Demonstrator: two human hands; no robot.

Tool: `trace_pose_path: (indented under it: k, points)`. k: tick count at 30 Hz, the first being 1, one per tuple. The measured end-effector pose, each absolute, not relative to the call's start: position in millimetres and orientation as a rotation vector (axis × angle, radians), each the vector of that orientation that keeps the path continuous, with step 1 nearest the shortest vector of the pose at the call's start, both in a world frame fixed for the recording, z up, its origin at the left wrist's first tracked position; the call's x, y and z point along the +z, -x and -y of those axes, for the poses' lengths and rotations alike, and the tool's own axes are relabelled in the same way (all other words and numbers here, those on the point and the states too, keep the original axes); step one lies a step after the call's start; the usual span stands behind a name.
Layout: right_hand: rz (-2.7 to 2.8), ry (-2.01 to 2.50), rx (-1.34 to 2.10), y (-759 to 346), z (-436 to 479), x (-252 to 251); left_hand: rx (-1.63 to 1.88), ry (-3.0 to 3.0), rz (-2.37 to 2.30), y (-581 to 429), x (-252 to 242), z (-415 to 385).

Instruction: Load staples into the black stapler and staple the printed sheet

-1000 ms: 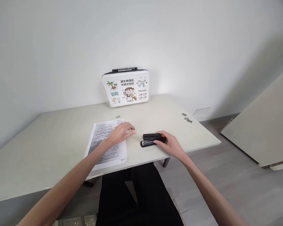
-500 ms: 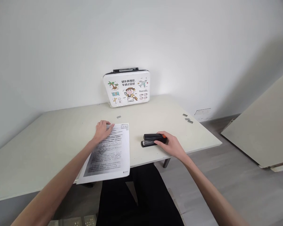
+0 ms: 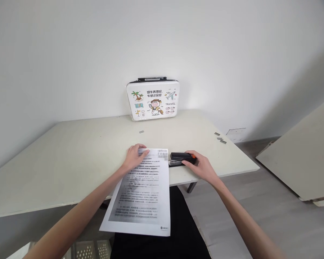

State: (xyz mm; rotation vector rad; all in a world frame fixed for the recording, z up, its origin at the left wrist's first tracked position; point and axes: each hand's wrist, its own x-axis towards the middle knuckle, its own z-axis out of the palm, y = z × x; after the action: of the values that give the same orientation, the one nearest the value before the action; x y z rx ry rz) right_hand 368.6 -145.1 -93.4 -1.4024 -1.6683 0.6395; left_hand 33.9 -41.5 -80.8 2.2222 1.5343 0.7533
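My left hand (image 3: 135, 157) grips the upper left part of a printed paper (image 3: 143, 194), thumb on top and the other fingers at its top edge. The lower part of the paper hangs over the table's front edge above my lap. My right hand (image 3: 201, 165) is wrapped round the back end of a black stapler (image 3: 179, 157) that lies on the table. The stapler's front points left and meets the paper's right edge near the top corner. Whether the paper sits between its jaws I cannot tell.
A white case (image 3: 153, 102) with cartoon prints leans against the wall at the back of the pale table (image 3: 78, 158). A staple strip (image 3: 141, 131) lies in front of it. Several more staple strips (image 3: 220, 138) are near the table's right edge. A pale board (image 3: 299, 154) stands at the right.
My left hand has slid the paper to the right, up against the stapler's front. My right hand keeps its hold on the stapler. The camera view has shifted a little.
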Motion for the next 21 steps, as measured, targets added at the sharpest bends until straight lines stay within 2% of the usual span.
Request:
trace_pose_path:
  k: [4, 7, 12, 21]
  points:
    - [1.658, 1.417, 0.656, -364, 143, -94, 0.814, -2.239, -1.535, -41, -81, 51]
    - [1.682, 1.427, 0.702, -369, 142, -92, 0.825, -2.378, -1.324, -46, -73, 63]
    - [1.7, 1.505, 0.728, -379, 134, -75, 0.521, -2.565, -0.807, -53, -61, 86]
    - [1.928, 1.543, 0.603, -343, 100, -45, 0.443, -2.688, -0.715, -68, -74, 107]
